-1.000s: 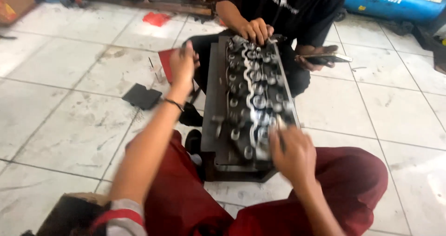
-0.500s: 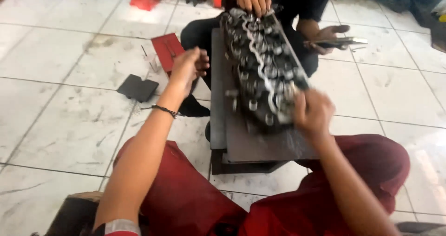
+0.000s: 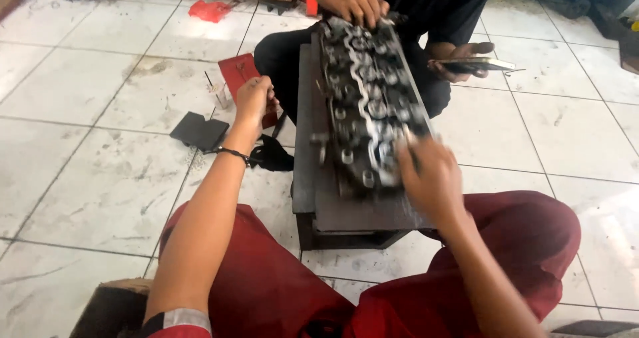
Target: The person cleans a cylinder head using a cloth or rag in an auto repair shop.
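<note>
Head camera, looking down: the left hand (image 3: 253,99) hangs loosely curled and empty just left of the cylinder head (image 3: 369,105). On its near right corner the right hand (image 3: 432,181) grips something I cannot make out. Steadying the casting would likely help here.

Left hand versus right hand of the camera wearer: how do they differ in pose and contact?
The left hand is closed, held out over the floor beside the cylinder head, apart from it. The right hand rests on the head's near end, seemingly gripping a thin dark tool. Both are bare.
</note>
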